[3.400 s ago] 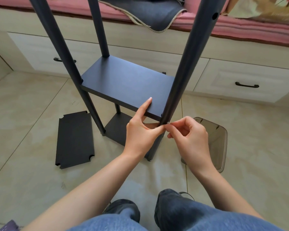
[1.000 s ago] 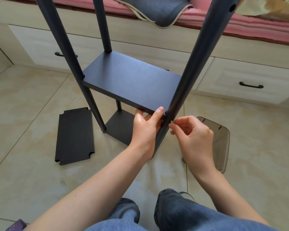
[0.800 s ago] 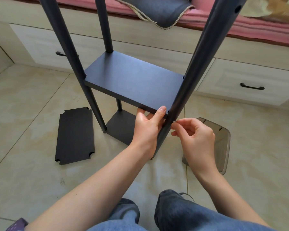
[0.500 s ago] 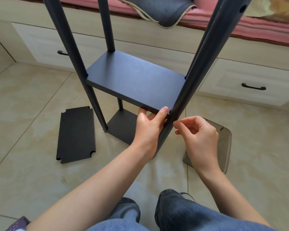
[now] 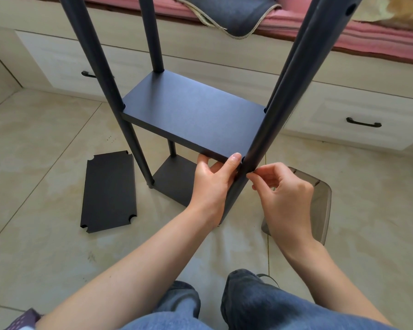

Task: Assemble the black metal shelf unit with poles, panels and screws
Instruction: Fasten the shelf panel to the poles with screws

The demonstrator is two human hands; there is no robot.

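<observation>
The black shelf unit stands upright on the tiled floor, with a middle panel (image 5: 191,115) between the poles and a bottom panel (image 5: 177,179) below. My left hand (image 5: 212,182) grips the middle panel's near right corner, thumb on top and fingers underneath. My right hand (image 5: 281,194) pinches something small, too small to make out, against the near right pole (image 5: 293,75) at panel height. A spare black panel (image 5: 109,191) with notched corners lies flat on the floor to the left.
A translucent grey tray (image 5: 322,206) lies on the floor behind my right hand. Cream drawers with dark handles (image 5: 364,122) run along the back under a pink mattress (image 5: 377,39) with a grey cloth (image 5: 231,13). My knees in jeans are at the bottom.
My left hand shifted from pinching near the pole to gripping the panel corner, thumb on top. My right hand stays pinched at the pole. The view moved slightly.
</observation>
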